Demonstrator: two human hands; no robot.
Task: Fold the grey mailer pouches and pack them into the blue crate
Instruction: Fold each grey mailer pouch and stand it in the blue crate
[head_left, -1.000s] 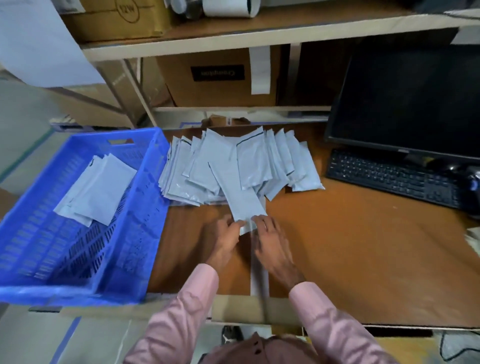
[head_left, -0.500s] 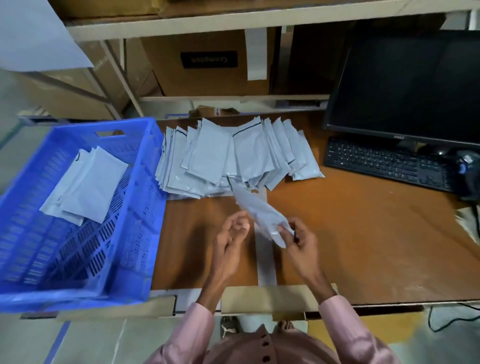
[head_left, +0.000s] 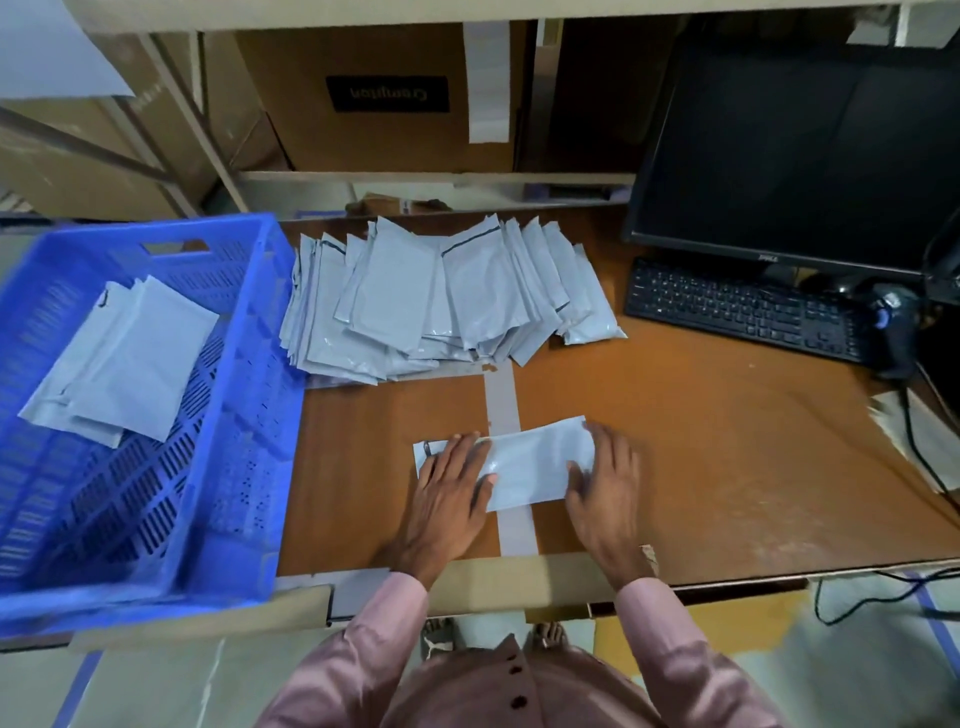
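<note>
Two hands flat on one grey pouch (head_left: 524, 467) at the near edge of the desk (head_left: 701, 467). Far left of the left hand: blue crate (head_left: 249, 415), a few pouches (head_left: 130, 364) lying inside toward its far left. Beyond both hands, a loose fanned pile of pouches (head_left: 441, 296) just right of the crate wall. Left hand (head_left: 447, 488) fingers spread, pressing the pouch's left end. Right hand (head_left: 605, 483) fingers straight, pressing its right end; thumb on the near edge. Pouch lies crosswise over a grey tape strip (head_left: 501, 400). Well right of the right hand: keyboard (head_left: 743, 312), dark monitor (head_left: 795, 156).
</note>
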